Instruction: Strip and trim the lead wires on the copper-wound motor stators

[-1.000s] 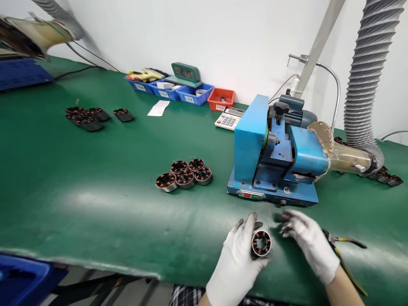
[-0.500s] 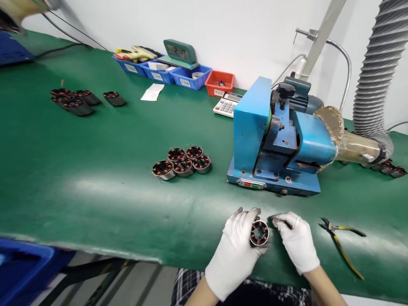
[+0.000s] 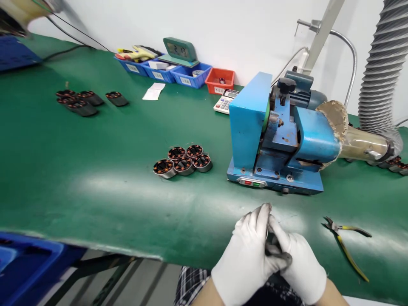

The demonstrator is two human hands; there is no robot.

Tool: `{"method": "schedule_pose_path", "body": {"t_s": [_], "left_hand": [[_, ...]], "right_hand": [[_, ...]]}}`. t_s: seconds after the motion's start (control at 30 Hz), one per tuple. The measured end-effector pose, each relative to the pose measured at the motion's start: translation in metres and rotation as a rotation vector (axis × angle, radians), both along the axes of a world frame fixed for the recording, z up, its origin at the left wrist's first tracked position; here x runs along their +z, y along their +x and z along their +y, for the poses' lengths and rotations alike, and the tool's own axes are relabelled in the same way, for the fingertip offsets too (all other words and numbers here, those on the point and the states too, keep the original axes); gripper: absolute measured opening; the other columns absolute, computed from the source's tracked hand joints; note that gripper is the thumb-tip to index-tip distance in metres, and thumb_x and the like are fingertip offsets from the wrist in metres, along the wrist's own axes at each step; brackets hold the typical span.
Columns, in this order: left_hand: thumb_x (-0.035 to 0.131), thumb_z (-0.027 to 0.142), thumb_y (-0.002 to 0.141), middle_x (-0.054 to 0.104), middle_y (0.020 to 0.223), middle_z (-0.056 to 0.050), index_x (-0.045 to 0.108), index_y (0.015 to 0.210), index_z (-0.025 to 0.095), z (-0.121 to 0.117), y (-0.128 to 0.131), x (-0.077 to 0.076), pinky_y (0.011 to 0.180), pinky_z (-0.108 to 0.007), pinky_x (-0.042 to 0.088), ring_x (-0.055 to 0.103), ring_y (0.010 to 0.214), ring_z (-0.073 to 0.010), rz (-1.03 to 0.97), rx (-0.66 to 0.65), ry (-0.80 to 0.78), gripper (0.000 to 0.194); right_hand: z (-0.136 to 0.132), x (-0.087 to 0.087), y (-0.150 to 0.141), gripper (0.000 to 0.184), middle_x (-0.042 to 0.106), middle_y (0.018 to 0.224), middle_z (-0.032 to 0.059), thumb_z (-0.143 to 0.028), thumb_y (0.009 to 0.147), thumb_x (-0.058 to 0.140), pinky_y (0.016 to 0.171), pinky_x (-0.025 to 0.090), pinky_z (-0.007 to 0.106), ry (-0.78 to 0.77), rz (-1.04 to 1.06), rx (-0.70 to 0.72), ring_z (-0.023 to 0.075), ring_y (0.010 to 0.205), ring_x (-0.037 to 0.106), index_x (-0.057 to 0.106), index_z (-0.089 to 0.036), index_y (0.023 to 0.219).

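Green counter (image 3: 111, 204); at its near edge left hand (image 3: 244, 259) and right hand (image 3: 301, 265) meet, grip contents hidden, so I cannot tell. Fine fingerwork seems underway; the next move needs steadiness. Pliers (image 3: 334, 227) lie rightward, coil rings (image 3: 185, 171) beyond.

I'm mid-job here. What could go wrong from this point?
The left hand and right hand hide whatever is between them, so a slip there might go unseen.
The pliers lie open beside the right hand; a sideways move could knock them or catch the glove.
Both hands are just in front of the blue machine, whose red and green buttons face them and might be bumped.
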State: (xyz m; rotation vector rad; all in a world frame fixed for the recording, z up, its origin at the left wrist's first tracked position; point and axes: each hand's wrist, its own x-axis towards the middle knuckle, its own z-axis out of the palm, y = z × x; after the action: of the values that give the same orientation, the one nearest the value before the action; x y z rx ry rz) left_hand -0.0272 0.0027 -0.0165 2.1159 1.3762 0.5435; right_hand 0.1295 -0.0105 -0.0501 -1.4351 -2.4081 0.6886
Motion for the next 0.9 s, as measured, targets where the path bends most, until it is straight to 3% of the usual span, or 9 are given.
{"method": "schedule_pose_path", "body": {"t_s": [0.1, 0.2, 0.33, 0.5, 0.6, 0.7, 0.8, 0.87, 0.9], "left_hand": [[0.059, 0.027, 0.08, 0.047, 0.124, -0.015, 0.02, 0.134, 0.019, 0.004, -0.003, -0.009, 0.087, -0.046, 0.044, 0.051, 0.106, -0.0293, 0.016, -0.048, -0.003, 0.067], [0.051, 0.012, 0.082, 0.049, 0.122, -0.012, 0.035, 0.124, 0.02, 0.005, -0.007, -0.016, 0.085, -0.044, 0.044, 0.051, 0.105, -0.0267, 0.028, -0.07, 0.029, 0.046], [0.046, 0.017, 0.086, 0.05, 0.122, -0.01, 0.046, 0.106, 0.019, 0.003, -0.006, -0.016, 0.085, -0.045, 0.041, 0.049, 0.103, -0.0262, 0.022, -0.075, 0.051, 0.02], [0.038, 0.017, 0.088, 0.057, 0.104, -0.005, 0.05, 0.092, 0.02, 0.003, 0.0, -0.011, 0.079, -0.043, 0.039, 0.047, 0.091, -0.0237, 0.086, -0.057, 0.037, 0.013], [0.038, 0.015, 0.087, 0.058, 0.1, -0.004, 0.051, 0.088, 0.02, 0.003, 0.003, -0.011, 0.076, -0.042, 0.038, 0.045, 0.087, -0.0228, 0.115, -0.043, 0.049, 0.014], [0.038, 0.014, 0.086, 0.058, 0.099, -0.005, 0.051, 0.087, 0.019, 0.003, 0.003, -0.014, 0.075, -0.041, 0.039, 0.046, 0.086, -0.0221, 0.121, -0.045, 0.076, 0.014], [0.038, 0.015, 0.087, 0.059, 0.097, -0.005, 0.052, 0.089, 0.019, 0.003, 0.004, -0.017, 0.074, -0.041, 0.04, 0.047, 0.085, -0.0222, 0.12, -0.041, 0.109, 0.015], [0.038, 0.016, 0.088, 0.06, 0.097, -0.006, 0.052, 0.089, 0.019, 0.003, 0.004, -0.018, 0.075, -0.042, 0.042, 0.049, 0.085, -0.0229, 0.114, -0.032, 0.125, 0.014], [0.038, 0.016, 0.088, 0.06, 0.097, -0.006, 0.052, 0.089, 0.018, 0.002, 0.004, -0.018, 0.075, -0.043, 0.043, 0.05, 0.086, -0.0231, 0.114, -0.028, 0.131, 0.014]], "right_hand": [[0.011, -0.002, 0.003, 0.055, 0.069, 0.081, 0.0104, -0.012, 0.074, 0.044, 0.065, 0.049, 0.038, -0.233, 0.13, -0.116, 0.0247, 0.069, 0.062, 0.046, -0.013, 0.129], [0.021, 0.007, 0.007, 0.024, 0.067, 0.081, 0.0075, -0.023, 0.082, 0.045, 0.072, 0.045, 0.035, -0.43, 0.35, -0.201, 0.022, 0.075, 0.06, 0.063, -0.018, 0.096], [0.029, 0.015, 0.003, 0.018, 0.049, 0.048, -0.003, -0.024, 0.08, 0.046, 0.046, 0.037, 0.022, -0.625, 0.458, -0.282, 0.011, 0.043, 0.044, 0.057, -0.018, 0.067], [0.036, 0.015, 0.014, 0.019, 0.043, 0.04, -0.0055, -0.031, 0.075, 0.052, 0.034, 0.026, 0.02, -0.701, 0.583, -0.443, 0.0078, 0.033, 0.035, 0.052, -0.017, 0.061], [0.037, 0.018, 0.04, 0.027, 0.042, 0.043, -0.0064, -0.042, 0.082, 0.049, 0.033, 0.026, 0.021, -0.543, 0.648, -0.606, 0.009, 0.032, 0.035, 0.053, -0.017, 0.073], [0.031, 0.023, 0.056, 0.022, 0.055, 0.061, -0.0006, -0.039, 0.085, 0.052, 0.05, 0.043, 0.024, -0.259, 0.639, -0.702, 0.0128, 0.052, 0.052, 0.056, -0.018, 0.085], [0.022, 0.022, 0.044, 0.014, 0.064, 0.094, 0.0082, -0.023, 0.085, 0.055, 0.08, 0.048, 0.034, 0.16, 0.342, -0.281, 0.0197, 0.089, 0.059, 0.061, -0.02, 0.098], [0.018, 0.016, 0.029, 0.02, 0.064, 0.097, 0.0103, -0.014, 0.088, 0.047, 0.079, 0.049, 0.036, 0.399, 0.152, 0.014, 0.0208, 0.09, 0.059, 0.061, -0.019, 0.102], [0.017, 0.012, 0.022, 0.022, 0.064, 0.092, 0.0105, -0.011, 0.089, 0.043, 0.074, 0.05, 0.035, 0.465, 0.118, 0.072, 0.0204, 0.084, 0.06, 0.06, -0.018, 0.101]]}}
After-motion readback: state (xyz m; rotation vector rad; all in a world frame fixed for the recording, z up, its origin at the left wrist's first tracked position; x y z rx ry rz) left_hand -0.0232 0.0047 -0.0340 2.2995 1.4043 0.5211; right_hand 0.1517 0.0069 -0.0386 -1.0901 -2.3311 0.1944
